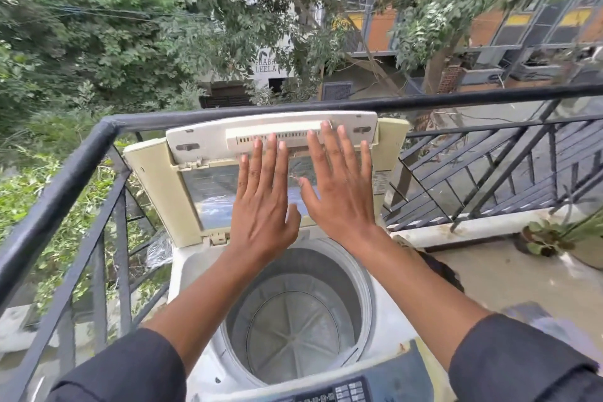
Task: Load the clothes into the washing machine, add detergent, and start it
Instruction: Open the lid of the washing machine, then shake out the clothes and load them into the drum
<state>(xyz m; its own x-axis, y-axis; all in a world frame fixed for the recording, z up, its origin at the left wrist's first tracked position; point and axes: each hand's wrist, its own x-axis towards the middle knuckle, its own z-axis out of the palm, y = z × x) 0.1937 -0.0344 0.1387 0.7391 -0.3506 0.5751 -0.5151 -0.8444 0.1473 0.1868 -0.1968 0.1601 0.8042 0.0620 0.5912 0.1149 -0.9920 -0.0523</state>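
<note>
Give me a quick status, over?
Left hand and right hand open, flat toward raised lid. Drum empty. Nothing blocking.

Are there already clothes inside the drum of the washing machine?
No, the drum is empty: its bare metal floor and walls show under the raised lid, and both hands are held open above it.

My left hand (261, 196) and right hand (339, 186) reach far ahead side by side, palms forward, fingers straight and spread, both forearms bare below dark sleeves.
</note>
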